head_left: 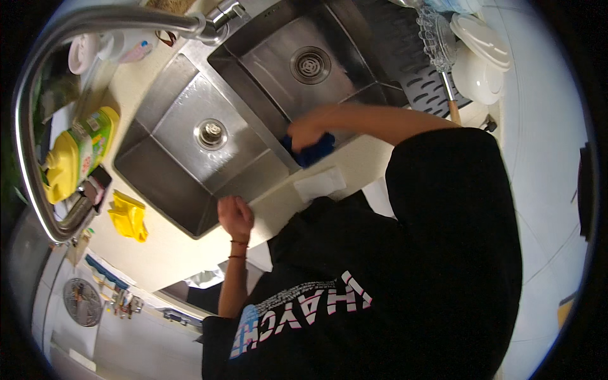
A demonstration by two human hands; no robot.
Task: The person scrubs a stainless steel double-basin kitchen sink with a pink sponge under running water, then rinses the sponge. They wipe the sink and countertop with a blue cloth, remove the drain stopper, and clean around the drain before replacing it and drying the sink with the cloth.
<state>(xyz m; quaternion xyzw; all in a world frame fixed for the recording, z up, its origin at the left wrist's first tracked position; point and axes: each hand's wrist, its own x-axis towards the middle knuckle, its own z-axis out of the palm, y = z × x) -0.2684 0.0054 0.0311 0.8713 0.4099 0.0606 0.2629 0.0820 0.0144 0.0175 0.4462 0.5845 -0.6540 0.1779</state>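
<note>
A dark blue cloth [316,152] is bunched under my right hand [306,131], whose fingers are closed on it. That hand reaches into the near end of the right basin [272,82] of a double steel sink, close to the divider. My left hand [235,216] rests in a loose fist at the near rim of the left basin [183,114], and I see nothing in it. Both basins show bare steel with round drains. On the counter just in front of me lies a folded white cloth or paper [320,183].
A tall curved faucet [120,16] arches over the left side. Yellow bottles [79,149] and a crumpled yellow cloth [128,216] sit on the left counter. On the right are a grey slotted mat [430,88], a wooden-handled utensil [451,95] and white dishes [478,73].
</note>
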